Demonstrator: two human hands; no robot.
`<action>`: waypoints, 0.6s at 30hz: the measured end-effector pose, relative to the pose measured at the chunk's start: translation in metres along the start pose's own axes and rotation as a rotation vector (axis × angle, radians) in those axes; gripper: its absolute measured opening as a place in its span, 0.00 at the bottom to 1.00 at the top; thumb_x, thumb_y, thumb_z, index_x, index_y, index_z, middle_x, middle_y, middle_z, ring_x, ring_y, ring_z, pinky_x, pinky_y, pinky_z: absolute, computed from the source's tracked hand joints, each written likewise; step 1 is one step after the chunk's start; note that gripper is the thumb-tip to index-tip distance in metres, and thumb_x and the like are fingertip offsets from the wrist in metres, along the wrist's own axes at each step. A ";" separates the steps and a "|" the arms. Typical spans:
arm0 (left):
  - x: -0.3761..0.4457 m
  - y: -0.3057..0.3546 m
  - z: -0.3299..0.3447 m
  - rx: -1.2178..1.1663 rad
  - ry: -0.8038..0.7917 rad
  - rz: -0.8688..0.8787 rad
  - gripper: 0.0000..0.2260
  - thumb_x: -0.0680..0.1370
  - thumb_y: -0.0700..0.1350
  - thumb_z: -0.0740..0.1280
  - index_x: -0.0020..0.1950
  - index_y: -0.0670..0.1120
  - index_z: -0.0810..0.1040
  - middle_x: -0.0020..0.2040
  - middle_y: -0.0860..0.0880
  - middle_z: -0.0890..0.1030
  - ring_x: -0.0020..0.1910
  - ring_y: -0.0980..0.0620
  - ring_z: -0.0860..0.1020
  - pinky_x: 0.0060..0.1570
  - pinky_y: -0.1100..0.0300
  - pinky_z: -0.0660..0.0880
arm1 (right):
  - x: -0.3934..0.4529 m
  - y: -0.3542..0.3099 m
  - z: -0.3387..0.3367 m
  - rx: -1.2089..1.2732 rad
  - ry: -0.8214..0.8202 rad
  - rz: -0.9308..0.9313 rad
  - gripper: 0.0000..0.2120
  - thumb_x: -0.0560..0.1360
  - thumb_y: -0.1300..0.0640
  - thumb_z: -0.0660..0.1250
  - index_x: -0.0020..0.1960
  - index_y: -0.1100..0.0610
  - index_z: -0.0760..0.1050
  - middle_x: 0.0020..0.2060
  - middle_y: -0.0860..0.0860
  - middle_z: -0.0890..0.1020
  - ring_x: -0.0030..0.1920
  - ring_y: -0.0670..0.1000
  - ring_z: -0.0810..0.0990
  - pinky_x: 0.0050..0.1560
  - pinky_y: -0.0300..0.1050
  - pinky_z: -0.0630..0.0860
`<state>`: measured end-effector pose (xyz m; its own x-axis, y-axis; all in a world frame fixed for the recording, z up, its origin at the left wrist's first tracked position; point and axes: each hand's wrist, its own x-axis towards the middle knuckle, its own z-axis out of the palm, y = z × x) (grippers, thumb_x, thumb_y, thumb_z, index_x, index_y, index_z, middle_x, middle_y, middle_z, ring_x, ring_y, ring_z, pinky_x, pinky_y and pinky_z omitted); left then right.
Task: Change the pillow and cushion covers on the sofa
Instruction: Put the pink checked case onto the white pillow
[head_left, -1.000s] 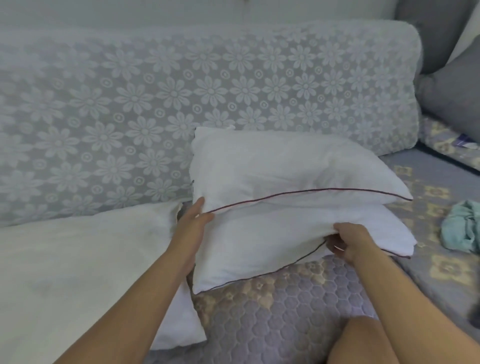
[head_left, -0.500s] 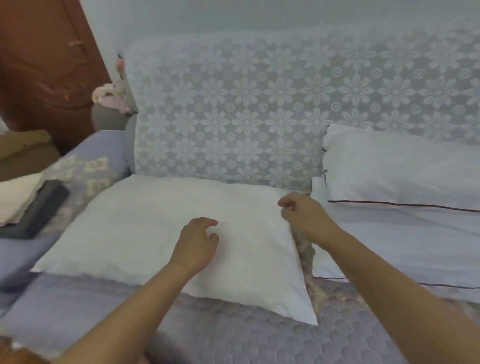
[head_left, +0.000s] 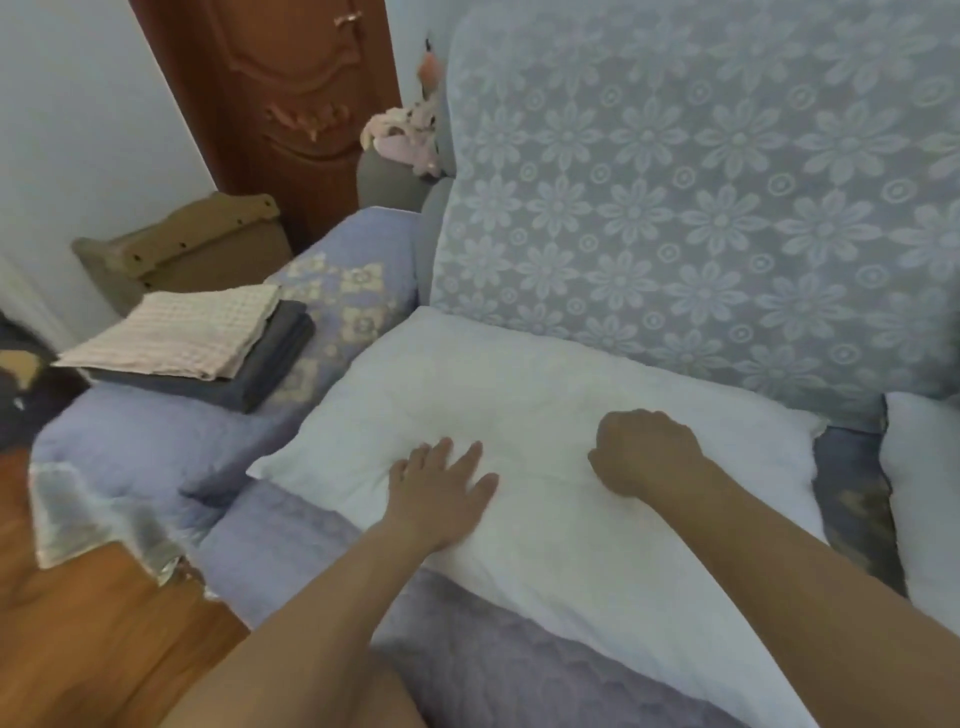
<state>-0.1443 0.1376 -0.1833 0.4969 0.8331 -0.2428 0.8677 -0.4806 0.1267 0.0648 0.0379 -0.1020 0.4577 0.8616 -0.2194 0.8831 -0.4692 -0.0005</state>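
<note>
Folded covers (head_left: 208, 353) wait unused at nine o'clock on the sofa (head_left: 156, 441). The bare pillow (head_left: 545, 415) lies centre; left hand (head_left: 441, 493) flat on it, right hand (head_left: 644, 452) fisted, seemingly empty. Re-covering seems not yet begun.

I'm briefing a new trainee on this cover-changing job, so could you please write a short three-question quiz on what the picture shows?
1. True or false: the left hand lies flat with straight fingers on the white pillow.
2. Which lies on top of the folded stack on the sofa's armrest? A) a checked cloth B) a dark grey cloth C) a blue towel
3. Fill in: the right hand has its fingers ______ over the pillow.

Key: 1 true; 2 A; 3 curled (whether it pinches the fabric cannot be told).
</note>
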 end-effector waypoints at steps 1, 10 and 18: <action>0.000 -0.004 -0.004 0.026 0.049 0.039 0.29 0.81 0.68 0.45 0.81 0.62 0.54 0.82 0.50 0.57 0.79 0.43 0.56 0.76 0.43 0.51 | 0.008 -0.014 -0.009 0.063 0.159 -0.059 0.19 0.82 0.49 0.57 0.69 0.54 0.71 0.64 0.55 0.74 0.65 0.58 0.72 0.61 0.51 0.71; 0.067 -0.145 -0.067 -0.040 0.645 -0.030 0.19 0.79 0.46 0.64 0.69 0.42 0.72 0.64 0.39 0.74 0.62 0.36 0.73 0.57 0.43 0.73 | 0.071 -0.077 0.077 0.014 0.034 -0.256 0.34 0.81 0.34 0.40 0.80 0.47 0.33 0.80 0.53 0.35 0.80 0.58 0.37 0.78 0.58 0.38; 0.077 -0.234 -0.075 0.018 0.590 -0.538 0.24 0.82 0.52 0.61 0.75 0.42 0.63 0.82 0.36 0.49 0.80 0.34 0.45 0.77 0.35 0.43 | 0.073 -0.077 0.085 -0.007 0.048 -0.243 0.35 0.80 0.33 0.39 0.80 0.47 0.32 0.80 0.52 0.34 0.80 0.57 0.37 0.78 0.57 0.38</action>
<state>-0.3085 0.3350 -0.1597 -0.0620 0.9571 0.2830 0.9924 0.0288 0.1200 0.0212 0.1206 -0.2006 0.2361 0.9572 -0.1672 0.9684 -0.2460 -0.0408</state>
